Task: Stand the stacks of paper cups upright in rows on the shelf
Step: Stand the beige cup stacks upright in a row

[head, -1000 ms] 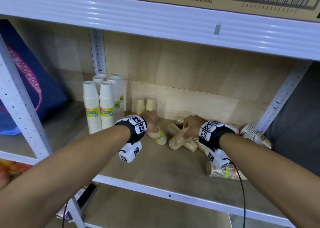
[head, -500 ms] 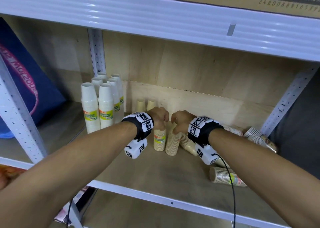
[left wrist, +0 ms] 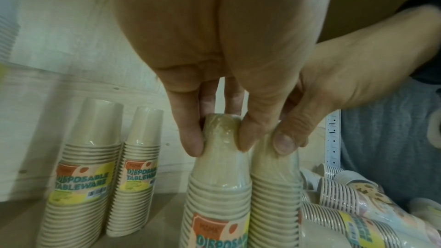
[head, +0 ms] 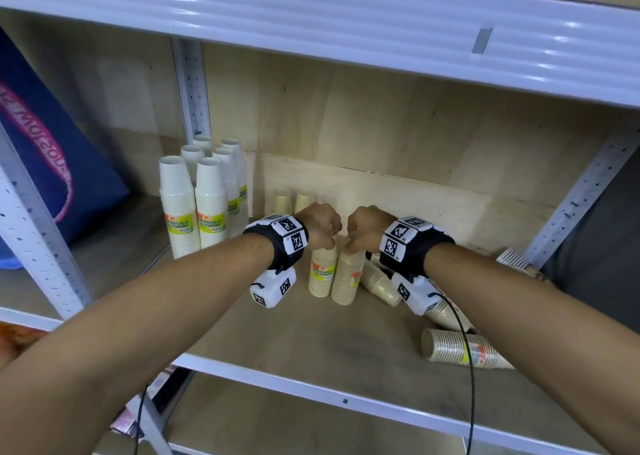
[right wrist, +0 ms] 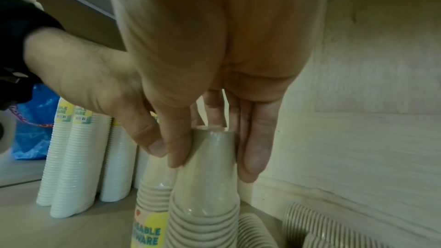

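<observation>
Left hand (head: 320, 226): fingers (left wrist: 190, 139) pinch the top of the left tan stack (head: 322, 274).
Right hand (head: 367, 227): grasps the right tan stack (head: 346, 278).
Change: both stacks, lying a second ago, now stand touching beneath the fingers.
Meaning: likely release; stacks right of the fingers remain fallen (head: 464, 350).

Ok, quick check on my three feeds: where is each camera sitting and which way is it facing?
Head: worn on the head, facing forward and down into the shelf; both forearms show.
Left wrist: looks along the left hand at the brown cup stack it pinches.
Right wrist: looks along the right hand at its own brown stack.
Shared: both wrist views show both held stacks side by side, upright.
</observation>
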`<state>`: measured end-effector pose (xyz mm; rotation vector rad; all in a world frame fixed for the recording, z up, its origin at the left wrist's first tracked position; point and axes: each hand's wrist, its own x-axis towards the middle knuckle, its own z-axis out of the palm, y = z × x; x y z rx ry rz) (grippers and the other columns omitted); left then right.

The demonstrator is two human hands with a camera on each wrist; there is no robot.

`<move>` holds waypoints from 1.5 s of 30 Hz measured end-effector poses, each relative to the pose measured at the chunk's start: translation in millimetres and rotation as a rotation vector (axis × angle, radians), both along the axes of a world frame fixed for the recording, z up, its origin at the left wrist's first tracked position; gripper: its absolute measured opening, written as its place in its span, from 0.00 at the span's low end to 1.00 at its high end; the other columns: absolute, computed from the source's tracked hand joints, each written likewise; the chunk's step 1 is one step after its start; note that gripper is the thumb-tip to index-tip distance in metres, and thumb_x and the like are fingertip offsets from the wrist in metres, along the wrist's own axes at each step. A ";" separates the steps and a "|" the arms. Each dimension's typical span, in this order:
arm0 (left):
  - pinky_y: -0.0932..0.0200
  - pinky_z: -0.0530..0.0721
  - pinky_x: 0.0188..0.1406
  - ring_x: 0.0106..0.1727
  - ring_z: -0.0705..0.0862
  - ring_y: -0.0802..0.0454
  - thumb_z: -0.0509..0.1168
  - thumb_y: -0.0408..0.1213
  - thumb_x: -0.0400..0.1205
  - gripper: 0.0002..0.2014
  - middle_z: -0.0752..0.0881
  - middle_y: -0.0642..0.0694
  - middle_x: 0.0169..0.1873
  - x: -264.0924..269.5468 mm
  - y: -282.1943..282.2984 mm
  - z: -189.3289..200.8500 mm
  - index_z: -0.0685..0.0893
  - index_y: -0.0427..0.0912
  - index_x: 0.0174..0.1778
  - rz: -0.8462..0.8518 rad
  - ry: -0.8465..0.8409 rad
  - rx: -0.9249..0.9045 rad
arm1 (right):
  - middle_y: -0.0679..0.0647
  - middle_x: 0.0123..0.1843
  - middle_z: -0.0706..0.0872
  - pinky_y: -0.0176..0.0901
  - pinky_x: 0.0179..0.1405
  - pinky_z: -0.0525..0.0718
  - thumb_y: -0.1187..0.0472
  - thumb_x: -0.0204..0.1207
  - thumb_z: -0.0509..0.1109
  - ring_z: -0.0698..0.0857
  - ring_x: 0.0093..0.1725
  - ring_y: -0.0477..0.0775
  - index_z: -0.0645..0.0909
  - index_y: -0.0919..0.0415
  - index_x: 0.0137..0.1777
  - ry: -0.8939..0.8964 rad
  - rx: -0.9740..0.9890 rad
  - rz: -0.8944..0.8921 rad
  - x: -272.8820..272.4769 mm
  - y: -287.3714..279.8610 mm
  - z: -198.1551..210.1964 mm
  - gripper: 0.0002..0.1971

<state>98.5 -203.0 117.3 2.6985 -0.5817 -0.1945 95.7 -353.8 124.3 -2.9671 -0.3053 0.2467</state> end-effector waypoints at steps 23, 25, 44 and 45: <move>0.55 0.86 0.52 0.57 0.85 0.46 0.74 0.32 0.77 0.21 0.84 0.45 0.61 4.3 2.1 -4.5 0.84 0.42 0.67 0.008 0.001 -0.017 | 0.54 0.40 0.85 0.41 0.33 0.79 0.48 0.65 0.80 0.86 0.44 0.56 0.82 0.61 0.44 -0.056 -0.023 -0.024 -3.6 2.1 -5.8 0.18; 0.53 0.86 0.54 0.58 0.85 0.45 0.73 0.32 0.77 0.21 0.84 0.45 0.62 4.5 1.6 -4.7 0.84 0.42 0.67 0.012 0.007 -0.024 | 0.53 0.46 0.87 0.44 0.39 0.82 0.51 0.64 0.80 0.86 0.48 0.56 0.81 0.61 0.57 -0.027 -0.020 0.004 -4.5 1.0 -3.8 0.24; 0.57 0.85 0.45 0.53 0.84 0.47 0.73 0.33 0.77 0.21 0.84 0.45 0.59 16.9 16.2 7.8 0.83 0.42 0.67 0.052 0.008 0.025 | 0.57 0.54 0.87 0.40 0.37 0.77 0.56 0.71 0.78 0.85 0.50 0.55 0.83 0.62 0.59 -0.054 0.017 0.040 12.2 12.2 1.5 0.19; 0.56 0.85 0.49 0.55 0.84 0.47 0.73 0.32 0.77 0.21 0.84 0.45 0.59 19.0 20.2 9.1 0.84 0.43 0.67 0.065 0.001 0.023 | 0.57 0.52 0.86 0.39 0.35 0.76 0.56 0.71 0.77 0.84 0.48 0.55 0.83 0.63 0.57 -0.060 0.027 0.044 14.9 15.0 1.3 0.18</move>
